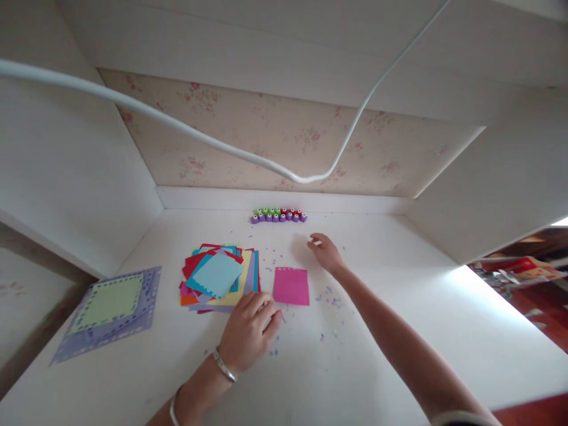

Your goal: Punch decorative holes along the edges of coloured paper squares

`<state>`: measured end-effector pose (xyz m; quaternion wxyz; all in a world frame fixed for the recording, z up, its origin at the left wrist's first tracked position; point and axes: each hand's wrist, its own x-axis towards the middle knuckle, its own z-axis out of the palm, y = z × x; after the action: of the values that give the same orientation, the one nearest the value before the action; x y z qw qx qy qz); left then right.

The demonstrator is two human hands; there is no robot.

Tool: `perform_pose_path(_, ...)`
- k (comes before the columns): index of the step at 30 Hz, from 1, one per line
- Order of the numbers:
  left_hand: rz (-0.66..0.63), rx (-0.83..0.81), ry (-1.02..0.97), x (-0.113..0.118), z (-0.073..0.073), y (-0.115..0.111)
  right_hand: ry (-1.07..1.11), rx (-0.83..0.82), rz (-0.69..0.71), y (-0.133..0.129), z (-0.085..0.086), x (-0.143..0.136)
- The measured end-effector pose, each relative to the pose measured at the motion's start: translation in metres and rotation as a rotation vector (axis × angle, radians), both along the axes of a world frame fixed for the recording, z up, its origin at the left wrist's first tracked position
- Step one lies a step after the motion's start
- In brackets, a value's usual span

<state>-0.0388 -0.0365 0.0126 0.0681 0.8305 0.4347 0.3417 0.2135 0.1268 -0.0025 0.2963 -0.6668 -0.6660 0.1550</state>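
- The pink sheet (291,287) lies on the desk (377,367), one of it, nearly square with no clear long axis, small holes along its far edge.
- My left grip (251,325), the nearer one, is just beside the sheet's near left corner; its fingers curl, but I cannot tell whether they pinch anything.
- My right grip (326,253) is beyond the sheet's far right corner, loosely spread, nothing visible in it.
- The row of small punches (283,217) stands beyond the sheet, ahead and left of my right grip, its long axis running left to right: I count about eight purple, four green, three red.
- Left of the sheet: one pile of coloured sheets (217,276), then one pale green sheet (109,300) on purple ones, layers uncountable.
- Purple scraps (333,302) scatter around the sheet, too many to count.
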Motion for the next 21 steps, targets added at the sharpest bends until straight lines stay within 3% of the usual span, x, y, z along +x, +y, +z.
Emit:
perform_pose_path(4,0.039,0.055,0.006,0.001,-0.011,0.001,-0.087,-0.008,-0.08,0.061,-0.015,-0.006)
perform_pose_path(10,-0.063,-0.012,0.147,0.001,-0.022,-0.008,-0.193,-0.045,-0.136,0.103,-0.013,-0.02)
perform_pose_path(16,-0.073,-0.099,0.135,0.0,-0.026,-0.006,-0.286,-0.037,-0.117,0.094,-0.019,-0.033)
perform_pose_path(21,-0.13,-0.191,-0.054,-0.006,-0.01,-0.014,-0.228,0.066,-0.07,0.074,-0.028,-0.028)
